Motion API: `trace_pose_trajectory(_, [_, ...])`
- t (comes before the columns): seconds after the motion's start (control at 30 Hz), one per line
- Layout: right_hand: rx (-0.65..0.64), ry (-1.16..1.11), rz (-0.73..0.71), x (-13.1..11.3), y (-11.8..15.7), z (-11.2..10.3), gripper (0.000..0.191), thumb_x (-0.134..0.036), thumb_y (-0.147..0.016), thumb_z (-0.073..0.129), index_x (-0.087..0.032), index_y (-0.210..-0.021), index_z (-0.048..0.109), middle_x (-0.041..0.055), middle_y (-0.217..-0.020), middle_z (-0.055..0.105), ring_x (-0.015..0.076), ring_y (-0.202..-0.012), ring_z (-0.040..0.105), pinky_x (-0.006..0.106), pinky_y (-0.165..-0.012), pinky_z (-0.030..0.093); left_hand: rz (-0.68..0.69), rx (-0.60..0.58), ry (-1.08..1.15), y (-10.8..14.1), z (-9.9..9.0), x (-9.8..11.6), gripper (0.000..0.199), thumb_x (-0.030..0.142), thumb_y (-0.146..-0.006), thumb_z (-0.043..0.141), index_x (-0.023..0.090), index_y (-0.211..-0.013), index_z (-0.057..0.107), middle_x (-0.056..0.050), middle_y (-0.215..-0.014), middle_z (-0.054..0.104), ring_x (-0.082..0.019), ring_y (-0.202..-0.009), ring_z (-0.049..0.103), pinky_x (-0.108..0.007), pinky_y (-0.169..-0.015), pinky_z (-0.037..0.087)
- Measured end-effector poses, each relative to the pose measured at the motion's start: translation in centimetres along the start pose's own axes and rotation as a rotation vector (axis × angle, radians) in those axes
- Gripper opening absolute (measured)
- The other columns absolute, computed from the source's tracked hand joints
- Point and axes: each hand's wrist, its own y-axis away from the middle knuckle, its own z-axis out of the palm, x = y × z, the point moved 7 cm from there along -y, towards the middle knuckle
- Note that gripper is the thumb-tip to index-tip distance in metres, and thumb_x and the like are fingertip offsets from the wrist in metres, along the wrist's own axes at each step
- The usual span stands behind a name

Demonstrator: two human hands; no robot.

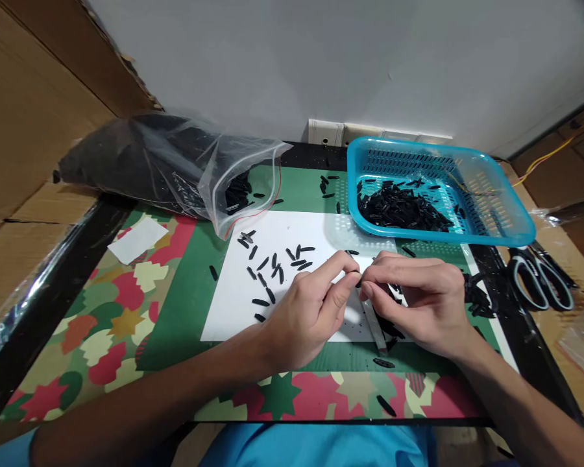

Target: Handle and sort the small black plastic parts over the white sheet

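My left hand (pixel 316 305) and my right hand (pixel 416 295) meet over the white paper (pixel 224 318), fingertips pinched together. Between them is a small black piece, mostly hidden by the fingers; it looks like the slim black pieces (pixel 275 266) scattered on the paper to the left. Both hands are closed on it. Below the right hand lies a flat grey strip (pixel 374 327) beside more black pieces. A single black piece (pixel 383 363) rests just off the paper's near edge.
A blue plastic basket (pixel 511 224) holding many black pieces stands at back right. At back left, a zip bag (pixel 141 162) full of them lies with its mouth toward the paper. Scissors (pixel 540 282) lie at the right edge, a white paper slip (pixel 137 240) on the left.
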Motion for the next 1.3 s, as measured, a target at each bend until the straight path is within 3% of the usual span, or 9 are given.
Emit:
trace_pose_trajectory(0.27, [0.115,0.11,-0.059,-0.72,-0.1,-0.09,0.018,-0.007,-0.09,0.069,-0.021,-0.09,0.082,0.0015,-0.069,0.067,0.0139,-0.06,0.053,0.032,-0.06,0.047,0.016,-0.001,-0.033,-0.2,-0.27,-0.2,0.025,0.044,-0.113,0.044,0.023,-0.101,0.052,0.011,-0.051,0.038,-0.008,-0.04,0.036,-0.023,-0.047,0.03])
trace_pose_trajectory(0.53, [0.08,0.025,-0.016,-0.4,-0.13,-0.37,0.017,-0.007,-0.092,0.07,-0.021,-0.093,0.08,0.002,-0.074,0.07,0.0141,-0.064,0.055,0.032,-0.062,0.046,-0.008,-0.018,0.166,-0.23,-0.16,-0.27,0.022,0.041,-0.113,0.046,0.023,-0.104,0.053,0.011,-0.046,0.041,-0.008,-0.035,0.034,-0.023,-0.043,0.029])
trace_pose_trajectory(0.83, [0.049,-0.062,0.029,-0.23,-0.03,-0.58,0.019,-0.007,-0.095,0.07,-0.021,-0.1,0.082,0.0022,-0.081,0.076,0.0154,-0.07,0.065,0.031,-0.068,0.051,-0.017,-0.028,0.248,-0.18,-0.03,-0.42,0.022,0.042,-0.113,0.048,0.023,-0.104,0.055,0.012,-0.044,0.04,-0.006,-0.035,0.033,-0.018,-0.042,0.029])
trace_pose_trajectory(1.13, [0.003,-0.075,0.037,-0.31,0.01,-0.44,0.019,-0.007,-0.097,0.069,-0.022,-0.1,0.081,0.0007,-0.082,0.076,0.0141,-0.071,0.065,0.03,-0.069,0.051,-0.023,-0.026,0.169,-0.24,-0.22,-0.27,0.024,0.043,-0.114,0.045,0.023,-0.103,0.053,0.012,-0.045,0.039,-0.006,-0.037,0.033,-0.019,-0.043,0.029])
trace_pose_trajectory(1.3, [-0.047,-0.034,0.045,0.04,-0.03,-0.17,0.018,-0.008,-0.098,0.068,-0.021,-0.102,0.081,0.0005,-0.082,0.076,0.013,-0.07,0.063,0.029,-0.069,0.049,0.057,-0.018,0.013,-0.14,-0.51,-0.22,0.022,0.038,-0.114,0.044,0.022,-0.104,0.054,0.012,-0.049,0.042,-0.005,-0.039,0.033,-0.02,-0.047,0.031])
